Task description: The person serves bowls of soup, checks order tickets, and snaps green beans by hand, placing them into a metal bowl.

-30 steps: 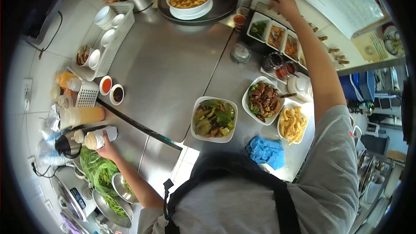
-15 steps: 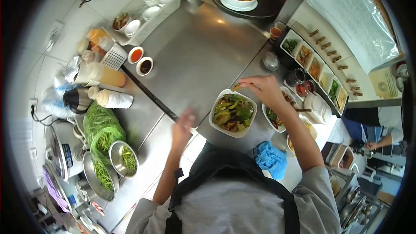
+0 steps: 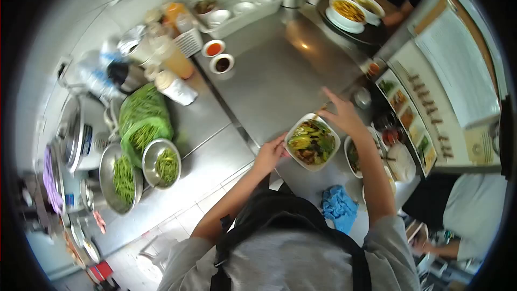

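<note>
Widest passage: mid tabletop [image 3: 269,70], between sauce cups [image 3: 222,64] and clear jar [image 3: 362,98]. Far end blocked: white basket [image 3: 247,22], round tray [image 3: 375,34]. Near edge: food bowl [image 3: 312,143] between left hand [image 3: 272,154] and right hand [image 3: 343,116]. Right side crowded by food containers [image 3: 399,100]; left by bottles [image 3: 176,87], steel bowls [image 3: 152,167].

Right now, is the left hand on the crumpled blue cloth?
No, the left hand is at the left side of the white square bowl, well apart from the crumpled blue cloth.

Steel counter [image 3: 264,75], squeeze bottles [image 3: 176,87], greens [image 3: 168,166]: a kitchen.
</note>
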The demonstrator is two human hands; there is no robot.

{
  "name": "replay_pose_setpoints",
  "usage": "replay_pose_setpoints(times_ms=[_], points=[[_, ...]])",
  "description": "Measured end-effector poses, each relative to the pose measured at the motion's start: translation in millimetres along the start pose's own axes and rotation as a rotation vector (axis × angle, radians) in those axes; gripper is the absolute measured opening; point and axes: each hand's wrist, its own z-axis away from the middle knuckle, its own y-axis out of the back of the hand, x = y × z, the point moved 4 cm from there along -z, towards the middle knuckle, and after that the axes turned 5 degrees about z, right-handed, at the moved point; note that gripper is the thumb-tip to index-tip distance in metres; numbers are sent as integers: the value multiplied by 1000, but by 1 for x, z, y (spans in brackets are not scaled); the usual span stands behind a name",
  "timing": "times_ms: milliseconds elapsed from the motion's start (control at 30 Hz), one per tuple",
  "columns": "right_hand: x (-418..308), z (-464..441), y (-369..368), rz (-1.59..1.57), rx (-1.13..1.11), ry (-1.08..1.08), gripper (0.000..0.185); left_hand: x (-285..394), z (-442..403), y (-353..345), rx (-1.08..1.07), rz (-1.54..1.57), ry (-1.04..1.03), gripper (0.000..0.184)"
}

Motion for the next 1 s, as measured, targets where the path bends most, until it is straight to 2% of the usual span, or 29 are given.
replay_pose_setpoints(times_ms=[67,100,133,167,200,233,300,433,500,633,733,833,867,967,1000], points=[[-25,1,33,17,26,-35,43,7,12,0,100,-283,-109,40],[-38,9,46,-114,-52,-156,42,11,23,1,160,-430,-143,39],[-50,23,59,-237,-139,-280,40,28,39,-2,157,-536,-76,36],[-59,45,65,-247,-345,-371,35,41,55,-4,147,-639,-3,33],[-72,69,68,-215,-557,-327,27,36,69,-5,125,-623,-34,32],[-88,94,65,-192,-758,-406,26,27,82,-8,93,-609,-71,31],[-102,145,44,120,-966,-253,27,8,102,-16,9,-587,-122,30],[-64,226,-13,113,-867,-119,23,-24,124,-28,-209,-510,-119,33],[-59,229,-20,146,-783,-95,19,-15,133,-32,-307,-551,-75,35],[-67,226,-27,202,-630,-110,7,-5,135,-68,-383,-736,-148,42],[-68,228,-23,144,-576,-146,5,-19,130,-94,-389,-789,-492,44],[-47,245,-15,80,-596,-216,11,33,144,-75,-399,-642,-420,41],[-42,248,-14,64,-618,-242,14,45,150,-55,-262,-615,-446,38],[-76,232,16,166,-726,-106,23,66,167,49,213,-581,-438,32],[-98,219,23,99,-717,-149,25,93,191,95,358,-430,-223,30]])
